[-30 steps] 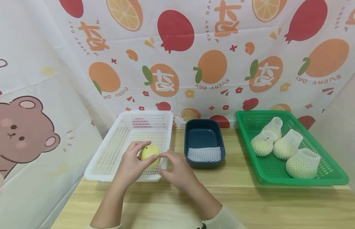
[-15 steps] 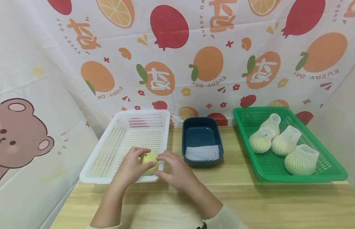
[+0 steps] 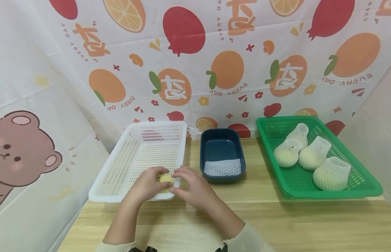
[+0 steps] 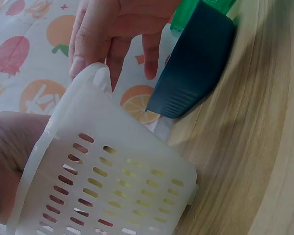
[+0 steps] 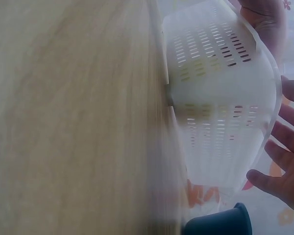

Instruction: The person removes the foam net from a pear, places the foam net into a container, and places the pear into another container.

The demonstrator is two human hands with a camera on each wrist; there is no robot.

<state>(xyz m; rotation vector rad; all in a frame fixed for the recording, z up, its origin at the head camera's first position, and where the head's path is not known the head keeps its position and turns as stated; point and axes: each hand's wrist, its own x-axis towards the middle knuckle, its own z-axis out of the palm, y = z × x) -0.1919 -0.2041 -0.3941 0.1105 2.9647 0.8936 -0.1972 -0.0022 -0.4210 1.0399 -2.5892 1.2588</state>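
In the head view a round yellow pear (image 3: 165, 181) sits low inside the front right corner of the white basket (image 3: 133, 168). My left hand (image 3: 150, 184) reaches over the front rim, with fingers behind the pear and the thumb across its near side. My right hand (image 3: 193, 186) is at the basket's right rim, fingers relaxed and spread, holding nothing. Through the basket slots in the left wrist view, yellow shows near the bottom; the left fingers are hidden there by the basket wall. The right wrist view has my right hand (image 5: 286, 152) with fingertips right at the rim.
Right of the basket stands a dark blue bin (image 3: 222, 148) with a white foam net (image 3: 222, 168) in its front part. Farther right, a green basket (image 3: 296, 189) holds several yellow fruits in foam nets (image 3: 332, 174). A fruit-print cloth (image 3: 195, 80) hangs behind the wooden table (image 3: 277, 224).
The pear and my left hand have moved down deeper into the white basket, so less of the pear shows. My right hand stays by the rim. The head view has shifted slightly.
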